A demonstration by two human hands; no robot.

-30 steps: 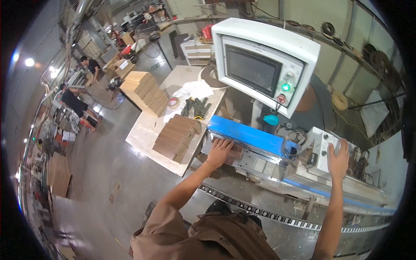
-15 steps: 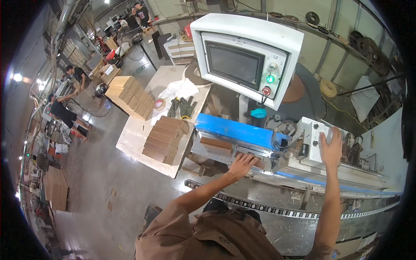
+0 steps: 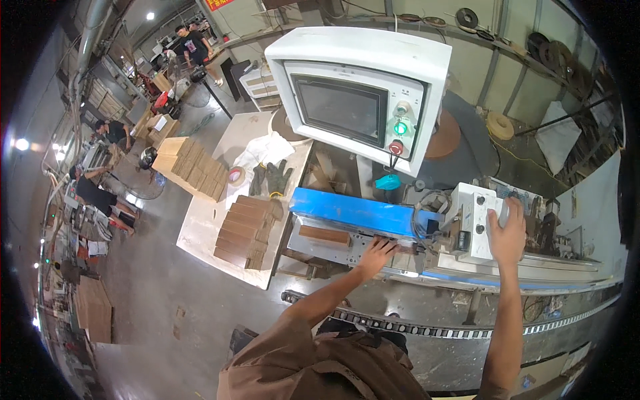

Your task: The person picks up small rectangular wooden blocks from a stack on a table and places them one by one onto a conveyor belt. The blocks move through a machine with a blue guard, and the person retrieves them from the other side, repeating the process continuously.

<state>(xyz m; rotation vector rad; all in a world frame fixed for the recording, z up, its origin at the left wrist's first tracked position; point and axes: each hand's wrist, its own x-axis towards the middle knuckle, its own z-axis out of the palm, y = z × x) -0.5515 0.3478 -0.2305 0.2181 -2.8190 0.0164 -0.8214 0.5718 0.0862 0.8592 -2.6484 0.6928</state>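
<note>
My left hand (image 3: pixel 377 257) reaches over the machine's metal bed (image 3: pixel 303 244), fingertips pressed on a brown wooden block (image 3: pixel 406 249) that lies against the blue guide beam (image 3: pixel 353 211). Its fingers hide part of this block. A second brown wooden block (image 3: pixel 325 235) lies loose on the bed to the left of that hand. On the right, my right hand (image 3: pixel 508 235) rests along the edge of a white control box (image 3: pixel 475 220) with black knobs, thumb apart from the fingers. I see nothing held in it.
A pale table (image 3: pixel 200 233) at the left bears brown blocks (image 3: pixel 241 230), stacked lighter boards (image 3: pixel 190 167), gloves (image 3: pixel 275 177), a white cloth (image 3: pixel 267 148) and a tape roll (image 3: pixel 236 176). A screen panel (image 3: pixel 343 107) stands over the machine. A cable chain (image 3: pixel 427 325) runs below. Other people work far left.
My left hand and the block under it have shifted slightly right along the blue beam. The view has turned a little. My right hand stays at the control box.
</note>
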